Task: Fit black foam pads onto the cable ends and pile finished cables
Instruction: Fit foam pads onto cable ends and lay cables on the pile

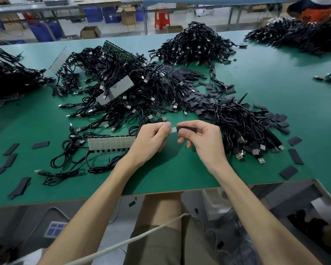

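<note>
Black pad (pixel 187 128) meets cable end (pixel 173 129) in mid-air, centre of view, just above the near part of the green table (pixel 180 175). Left hand (pixel 153 138) pinches the pale cable end between thumb and forefinger. Right hand (pixel 201 139) pinches the pad, other fingers loosely curled. Pad mouth touches the pale tip and most of the tip is bare, so this fit looks barely begun.

Progress, judged: somewhere in the middle. Right pile (pixel 243 129) beside the right hand looks like finished cables, though padded ends are hard to confirm. Bigger tangle (pixel 122 92) left of centre looks undone, and a pale strip (pixel 111 143) of ends lies near the left hand. Loose pads (pixel 197 92) are heaped between the two piles, with more scattered across the table. Lots left.

Pad looks flat, soft, sleeve-like, matte dark. Cable end is small, pale, rectangular; its cable is hidden behind the left hand.
</note>
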